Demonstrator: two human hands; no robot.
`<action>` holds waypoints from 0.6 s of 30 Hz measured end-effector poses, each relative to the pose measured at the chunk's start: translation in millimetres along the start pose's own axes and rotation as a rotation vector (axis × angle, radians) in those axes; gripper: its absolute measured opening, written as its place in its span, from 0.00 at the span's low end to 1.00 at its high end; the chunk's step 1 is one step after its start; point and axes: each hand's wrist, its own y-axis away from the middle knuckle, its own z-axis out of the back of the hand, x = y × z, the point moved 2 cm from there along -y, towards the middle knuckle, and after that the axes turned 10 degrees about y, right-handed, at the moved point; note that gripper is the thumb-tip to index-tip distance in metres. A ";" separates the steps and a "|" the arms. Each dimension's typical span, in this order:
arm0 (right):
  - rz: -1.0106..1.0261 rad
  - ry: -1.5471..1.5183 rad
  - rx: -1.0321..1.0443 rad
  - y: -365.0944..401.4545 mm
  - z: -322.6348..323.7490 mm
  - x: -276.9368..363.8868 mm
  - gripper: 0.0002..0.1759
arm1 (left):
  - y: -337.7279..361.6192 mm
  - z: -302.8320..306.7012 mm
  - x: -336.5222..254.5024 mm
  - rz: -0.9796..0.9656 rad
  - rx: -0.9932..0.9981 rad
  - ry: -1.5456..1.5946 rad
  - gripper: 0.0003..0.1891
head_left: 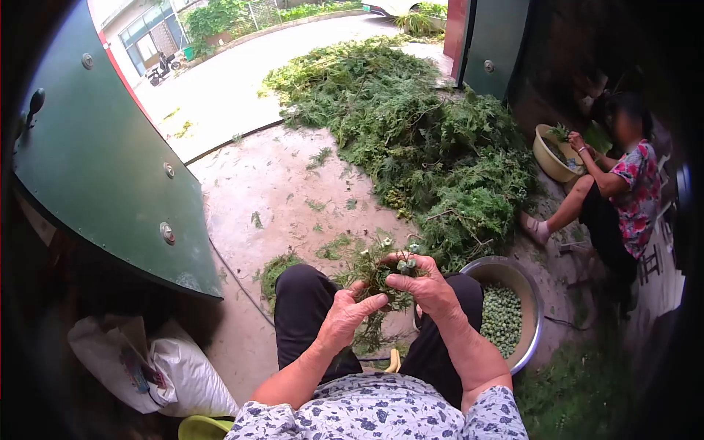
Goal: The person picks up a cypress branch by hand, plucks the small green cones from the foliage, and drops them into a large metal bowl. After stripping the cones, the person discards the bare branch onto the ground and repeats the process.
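A leafy conifer sprig (pixel 378 275) with pale green cones (pixel 408 265) is held between my two hands, above the gap between my knees. My left hand (pixel 347 314) is closed on its lower left side, thumb pointing toward the other hand. From the right, my right hand (pixel 431 292) grips the sprig near the cones, its fingers partly hidden by the leaves. Beside my right knee stands a metal basin (pixel 534 293) holding many small green cones (pixel 500 320).
A large heap of cut conifer branches (pixel 440 139) lies ahead. At the right, a seated person (pixel 636 183) handles a sprig over a yellow basin (pixel 546 158). White sacks (pixel 187 374) lie at the lower left, below a green metal door (pixel 103 161). A cable (pixel 236 275) crosses the floor.
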 end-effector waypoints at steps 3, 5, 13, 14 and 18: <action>0.045 0.210 -0.025 -0.8 -1.4 -1.3 0.17 | 2.0 7.6 9.4 -0.011 -0.056 -0.007 0.15; 0.102 0.278 -0.016 -7.5 2.8 -8.7 0.15 | 1.3 10.0 10.9 -0.004 -0.115 0.050 0.14; 0.037 -0.064 0.090 -14.7 11.7 -39.9 0.23 | -5.4 9.8 8.6 -0.041 -0.274 0.196 0.05; 0.039 -0.099 0.073 -16.1 15.9 -44.2 0.25 | -5.5 9.2 7.0 -0.054 -0.287 0.198 0.05; 0.106 -0.172 -0.233 -18.0 28.5 -49.9 0.19 | -3.1 15.4 6.6 -0.095 -0.342 0.177 0.04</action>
